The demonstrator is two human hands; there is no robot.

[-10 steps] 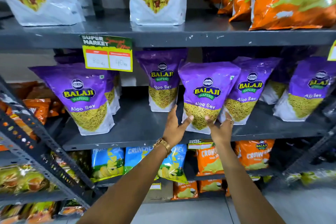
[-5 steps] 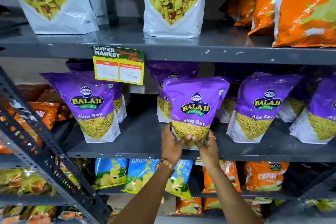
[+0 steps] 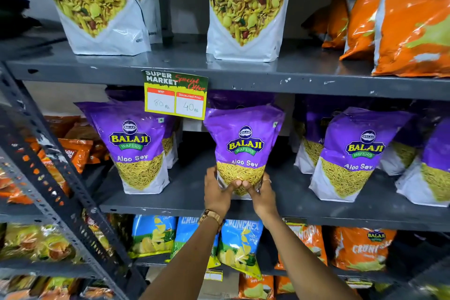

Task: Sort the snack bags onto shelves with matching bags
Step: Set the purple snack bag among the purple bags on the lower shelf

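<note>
A purple Aloo Sev bag (image 3: 244, 143) stands upright on the middle grey shelf (image 3: 185, 198). My left hand (image 3: 216, 192) and my right hand (image 3: 261, 193) both clasp its lower end, thumbs meeting on the front. Matching purple Aloo Sev bags stand on the same shelf: one to the left (image 3: 135, 146), one to the right (image 3: 353, 153), with more behind them in shadow.
A yellow price tag (image 3: 175, 94) hangs from the upper shelf edge. Above stand mix bags (image 3: 246, 10) and orange bags (image 3: 411, 17). Below are blue chip bags (image 3: 239, 243) and orange bags (image 3: 360, 248). A slanted metal rack post (image 3: 51, 178) crosses the left.
The purple bag has shifted left along the middle shelf, away from its right-hand neighbour. Both hands went from just touching its base to clasping it. The camera has come closer.
</note>
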